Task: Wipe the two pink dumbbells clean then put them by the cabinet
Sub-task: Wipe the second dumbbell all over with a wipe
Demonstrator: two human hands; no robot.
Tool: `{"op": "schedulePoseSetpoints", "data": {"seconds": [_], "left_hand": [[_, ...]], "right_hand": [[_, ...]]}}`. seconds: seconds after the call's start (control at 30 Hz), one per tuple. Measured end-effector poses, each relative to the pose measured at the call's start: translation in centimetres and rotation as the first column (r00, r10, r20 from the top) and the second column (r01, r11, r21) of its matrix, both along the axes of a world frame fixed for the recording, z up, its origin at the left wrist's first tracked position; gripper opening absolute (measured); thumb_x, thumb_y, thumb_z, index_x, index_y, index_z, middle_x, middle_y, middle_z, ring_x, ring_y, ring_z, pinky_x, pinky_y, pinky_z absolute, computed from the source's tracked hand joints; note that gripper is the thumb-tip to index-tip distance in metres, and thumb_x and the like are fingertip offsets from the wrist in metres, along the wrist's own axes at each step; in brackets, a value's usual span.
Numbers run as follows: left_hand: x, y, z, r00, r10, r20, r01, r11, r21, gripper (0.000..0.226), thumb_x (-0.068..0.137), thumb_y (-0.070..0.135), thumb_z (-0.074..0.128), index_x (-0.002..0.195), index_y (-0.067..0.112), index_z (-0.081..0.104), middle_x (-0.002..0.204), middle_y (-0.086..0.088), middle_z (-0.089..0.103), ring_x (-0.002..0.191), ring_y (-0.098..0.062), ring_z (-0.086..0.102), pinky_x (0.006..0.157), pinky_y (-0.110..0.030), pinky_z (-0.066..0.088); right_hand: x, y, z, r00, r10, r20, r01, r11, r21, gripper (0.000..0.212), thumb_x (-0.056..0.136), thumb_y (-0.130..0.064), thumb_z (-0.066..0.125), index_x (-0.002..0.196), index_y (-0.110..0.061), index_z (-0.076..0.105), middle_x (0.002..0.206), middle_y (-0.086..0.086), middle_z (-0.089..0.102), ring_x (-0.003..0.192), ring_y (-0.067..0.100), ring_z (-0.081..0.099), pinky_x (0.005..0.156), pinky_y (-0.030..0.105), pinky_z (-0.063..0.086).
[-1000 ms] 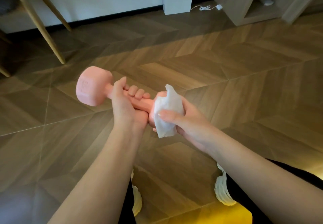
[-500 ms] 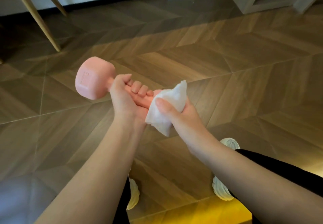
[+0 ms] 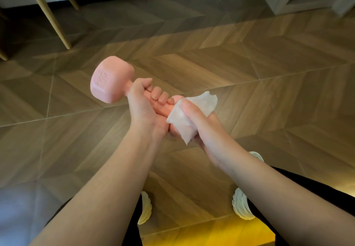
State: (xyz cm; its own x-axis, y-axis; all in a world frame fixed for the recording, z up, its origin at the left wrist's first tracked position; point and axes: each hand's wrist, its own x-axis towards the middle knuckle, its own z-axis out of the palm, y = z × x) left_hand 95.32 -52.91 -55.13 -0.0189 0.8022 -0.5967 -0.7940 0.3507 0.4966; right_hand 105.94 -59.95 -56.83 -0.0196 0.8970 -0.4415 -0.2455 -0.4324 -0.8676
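Gripping pink dumbbell (image 3: pixel 113 79) handle, left hand (image 3: pixel 143 107) clenched round it, frame centre | right hand (image 3: pixel 199 122) grasping white wipe (image 3: pixel 189 114) over 4 o'clock head | above wood floor (image 3: pixel 249 69)

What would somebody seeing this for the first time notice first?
The pink dumbbell in the middle of the view stands out, held in the air above the wooden floor with the left hand gripping its handle. Just to the right, the right hand holds a white wipe around the dumbbell's near end. At the bottom, white shoes show beneath the arms.
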Motion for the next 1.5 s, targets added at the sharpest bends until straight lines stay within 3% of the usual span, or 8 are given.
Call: {"op": "schedulePoseSetpoints", "data": {"seconds": [0.13,0.33,0.67,0.77,0.93,1.07,1.33,1.5], "left_hand": [[-0.2,0.1,0.3,1.000,0.002,0.017,-0.002,1.000,0.021,0.036,0.088,0.015,0.047,0.055,0.020,0.032,0.048,0.006,0.024,0.038,-0.012,0.025,0.041,-0.020,0.033],[0.0,-0.4,0.6,0.999,-0.027,0.039,0.023,0.993,0.114,0.040,0.091,0.017,0.046,0.052,0.019,0.034,0.046,0.006,0.026,0.037,-0.012,0.028,0.040,-0.020,0.036],[0.0,0.0,0.7,0.996,0.066,0.060,-0.068,0.997,0.027,0.036,0.092,0.019,0.048,0.062,0.020,0.029,0.047,0.007,0.025,0.035,-0.012,0.025,0.039,-0.017,0.032],[-0.2,0.2,0.6,0.998,0.055,0.026,-0.056,0.998,0.024,0.033,0.091,0.019,0.047,0.063,0.020,0.029,0.048,0.006,0.024,0.037,-0.012,0.024,0.039,-0.018,0.031],[-0.6,0.2,0.2,0.996,0.068,0.051,-0.069,0.998,0.014,0.032,0.090,0.019,0.048,0.063,0.020,0.030,0.048,0.007,0.025,0.039,-0.012,0.024,0.041,-0.021,0.031],[0.0,-0.1,0.3,0.997,0.042,0.065,-0.041,0.999,-0.006,0.035,0.091,0.018,0.048,0.061,0.020,0.029,0.048,0.006,0.024,0.037,-0.012,0.025,0.040,-0.018,0.032],[-0.6,0.2,0.1,0.997,0.056,0.046,-0.056,0.998,-0.003,0.033,0.090,0.018,0.048,0.062,0.020,0.031,0.048,0.007,0.025,0.037,-0.012,0.026,0.041,-0.020,0.031],[0.2,-0.3,0.3,0.999,0.010,0.048,-0.011,1.000,0.022,0.033,0.090,0.016,0.045,0.062,0.020,0.028,0.048,0.005,0.023,0.036,-0.013,0.023,0.039,-0.019,0.031]], "right_hand": [[0.9,0.0,0.0,0.984,0.025,-0.174,-0.037,0.997,-0.069,0.060,0.083,-0.040,0.066,0.135,-0.012,0.054,0.134,0.020,0.061,0.124,0.034,0.060,0.105,0.051,0.044],[1.5,-0.5,0.5,0.868,0.126,-0.480,-0.201,0.974,-0.109,0.061,0.085,-0.033,0.067,0.140,-0.014,0.049,0.138,0.031,0.053,0.108,0.038,0.060,0.087,0.044,0.057],[0.4,0.0,-0.2,0.998,0.069,0.009,-0.069,0.996,0.062,0.051,0.082,-0.043,0.067,0.127,-0.022,0.057,0.115,0.014,0.070,0.096,0.019,0.070,0.081,0.039,0.058],[0.5,0.0,-0.3,0.993,0.115,-0.039,-0.112,0.991,0.067,0.042,0.089,-0.044,0.058,0.123,-0.019,0.059,0.107,0.018,0.070,0.090,0.025,0.066,0.087,0.059,0.052],[1.4,-0.1,-0.3,0.979,0.197,0.047,-0.199,0.979,0.052,0.073,0.074,-0.028,0.077,0.138,-0.027,0.042,0.132,0.000,0.059,0.116,0.013,0.063,0.099,0.044,0.054],[0.3,-0.1,-0.3,0.989,0.107,0.097,-0.120,0.984,0.135,0.047,0.091,-0.027,0.067,0.128,-0.001,0.051,0.115,0.030,0.062,0.099,0.022,0.066,0.083,0.037,0.056],[2.1,0.0,-0.3,0.964,0.263,-0.033,-0.261,0.964,0.044,0.069,0.080,-0.028,0.070,0.142,-0.025,0.041,0.138,0.006,0.054,0.122,0.028,0.060,0.100,0.057,0.051],[0.3,-0.1,-0.3,0.996,0.090,-0.009,-0.090,0.995,-0.043,0.047,0.084,-0.046,0.064,0.125,-0.023,0.060,0.116,0.015,0.071,0.095,0.024,0.068,0.081,0.046,0.053]]}}
